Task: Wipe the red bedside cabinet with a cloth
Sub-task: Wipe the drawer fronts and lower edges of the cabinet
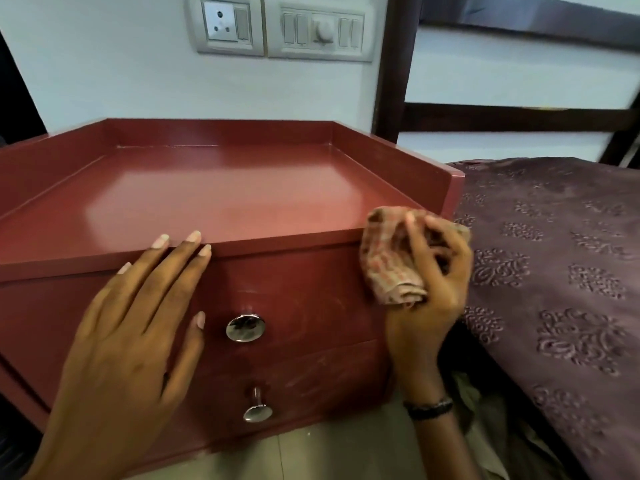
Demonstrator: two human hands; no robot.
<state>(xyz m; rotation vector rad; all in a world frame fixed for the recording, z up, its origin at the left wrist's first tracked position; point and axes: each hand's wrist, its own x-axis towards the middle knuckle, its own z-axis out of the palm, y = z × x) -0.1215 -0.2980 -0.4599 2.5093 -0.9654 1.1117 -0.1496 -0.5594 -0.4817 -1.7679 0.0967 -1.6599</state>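
Your red bedside cabinet [221,188] stands against the wall, just beside the bed [554,254]. Your right hand [429,271] grips one bunched cloth [391,258] at the cabinet's front right corner, against the upper drawer front. Your left hand [138,327] rests flat, fingers straight, on the front edge of the top. The job looks part done: the top shines, but pale streaks still mark both drawer fronts, so those seem left to wipe. Count one cabinet, one cloth, two drawers and two metal knobs [246,328].
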